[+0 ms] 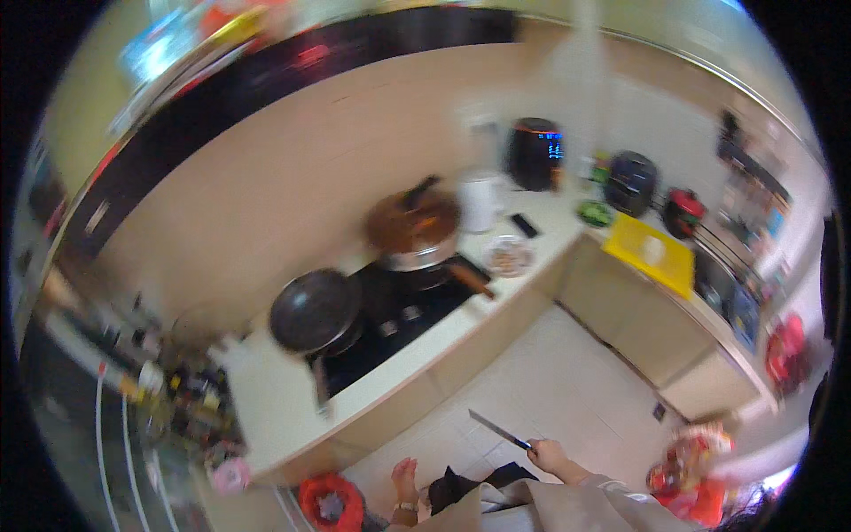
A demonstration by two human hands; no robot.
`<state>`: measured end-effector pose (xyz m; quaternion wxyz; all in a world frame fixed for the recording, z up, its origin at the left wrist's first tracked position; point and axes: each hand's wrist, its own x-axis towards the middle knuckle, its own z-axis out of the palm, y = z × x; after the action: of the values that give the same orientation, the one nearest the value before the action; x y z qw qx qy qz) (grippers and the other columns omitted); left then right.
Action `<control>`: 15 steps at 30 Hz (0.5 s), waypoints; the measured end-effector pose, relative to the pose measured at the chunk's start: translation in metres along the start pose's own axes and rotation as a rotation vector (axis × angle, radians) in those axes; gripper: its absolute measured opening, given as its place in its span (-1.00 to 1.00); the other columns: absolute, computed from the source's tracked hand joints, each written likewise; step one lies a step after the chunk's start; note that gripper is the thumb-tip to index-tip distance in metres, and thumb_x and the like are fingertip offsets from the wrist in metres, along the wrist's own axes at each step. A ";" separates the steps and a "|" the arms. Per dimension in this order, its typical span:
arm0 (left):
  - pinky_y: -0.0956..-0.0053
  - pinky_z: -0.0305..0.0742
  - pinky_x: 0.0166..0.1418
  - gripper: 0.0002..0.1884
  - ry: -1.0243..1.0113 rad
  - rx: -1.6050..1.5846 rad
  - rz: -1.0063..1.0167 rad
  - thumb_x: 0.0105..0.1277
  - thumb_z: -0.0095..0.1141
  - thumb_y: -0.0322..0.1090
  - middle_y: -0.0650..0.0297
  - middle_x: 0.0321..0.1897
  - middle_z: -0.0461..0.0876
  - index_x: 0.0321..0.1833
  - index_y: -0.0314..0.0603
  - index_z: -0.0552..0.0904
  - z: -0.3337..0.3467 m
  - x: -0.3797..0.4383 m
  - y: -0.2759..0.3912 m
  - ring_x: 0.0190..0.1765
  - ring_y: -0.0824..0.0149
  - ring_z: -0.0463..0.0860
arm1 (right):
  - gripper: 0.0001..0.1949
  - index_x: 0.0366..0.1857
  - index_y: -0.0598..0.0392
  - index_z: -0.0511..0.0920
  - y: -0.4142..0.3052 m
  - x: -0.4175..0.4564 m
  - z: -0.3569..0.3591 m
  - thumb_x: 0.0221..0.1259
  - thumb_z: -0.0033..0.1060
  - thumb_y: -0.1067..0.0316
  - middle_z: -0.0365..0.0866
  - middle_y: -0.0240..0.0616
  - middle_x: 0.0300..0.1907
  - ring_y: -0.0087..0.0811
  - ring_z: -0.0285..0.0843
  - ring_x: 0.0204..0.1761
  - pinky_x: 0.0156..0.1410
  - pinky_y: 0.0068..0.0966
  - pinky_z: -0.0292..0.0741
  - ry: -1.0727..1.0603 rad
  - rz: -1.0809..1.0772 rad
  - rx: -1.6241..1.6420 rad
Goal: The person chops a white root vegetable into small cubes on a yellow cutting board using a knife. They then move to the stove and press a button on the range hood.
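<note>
My right hand point(549, 457) grips the dark handle of a kitchen knife point(495, 427), its blade pointing away to the upper left above the tiled floor. My left hand point(404, 477), with a band at the wrist, hangs low near the counter front and appears to hold nothing; blur hides the finger detail. Ahead, a dark frying pan point(312, 311) rests on the left of the black cooktop point(392, 326). A pot with a brown lid point(413, 226) stands on its right side. On the right counter lies a yellow cutting board point(648, 256) with a pale item on it.
A white kettle point(479, 203), a dark appliance with a lit display point(535, 154), a plate of food point(508, 256) and a green-filled dish point(595, 213) line the back counter. A sink point(715, 279) sits at right. Bottles point(199, 399) crowd the left end; a red-lined bin point(330, 502) stands below.
</note>
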<state>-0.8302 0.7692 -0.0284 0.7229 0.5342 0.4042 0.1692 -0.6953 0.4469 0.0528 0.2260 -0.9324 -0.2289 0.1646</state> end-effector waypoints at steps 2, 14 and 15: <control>0.65 0.40 -0.15 -0.75 -0.269 0.027 -0.001 0.24 0.06 -0.31 0.28 -0.27 0.60 -0.07 -0.24 0.49 0.074 0.001 0.003 -0.21 0.46 0.56 | -0.83 -0.46 0.09 0.49 0.057 -0.023 -0.030 0.06 0.00 0.22 0.53 -0.04 -0.58 0.00 0.50 -0.49 -0.36 -0.13 0.44 0.173 0.108 0.083; 0.57 0.37 -0.11 -0.65 -0.827 0.444 -0.077 0.27 -0.01 -0.23 0.28 -0.14 0.59 0.07 -0.20 0.42 0.454 0.017 -0.020 -0.15 0.47 0.52 | -0.81 -0.48 0.20 0.47 0.305 -0.048 -0.121 0.14 -0.02 0.29 0.49 -0.18 -0.69 -0.34 0.50 -0.67 -0.53 -0.40 0.44 0.731 0.695 0.483; 0.57 0.37 -0.11 -0.65 -0.839 0.430 -0.090 0.26 0.01 -0.23 0.30 -0.16 0.58 0.07 -0.18 0.42 0.489 0.019 -0.025 -0.16 0.47 0.52 | -0.81 -0.49 0.21 0.46 0.326 -0.043 -0.134 0.15 -0.03 0.30 0.48 -0.21 -0.70 -0.39 0.50 -0.69 -0.55 -0.44 0.44 0.744 0.712 0.501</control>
<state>-0.4493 0.4622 -0.0082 0.7034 0.6759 0.1259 -0.1802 -0.5617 0.1199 0.0124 0.4363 -0.8651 0.2402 -0.0595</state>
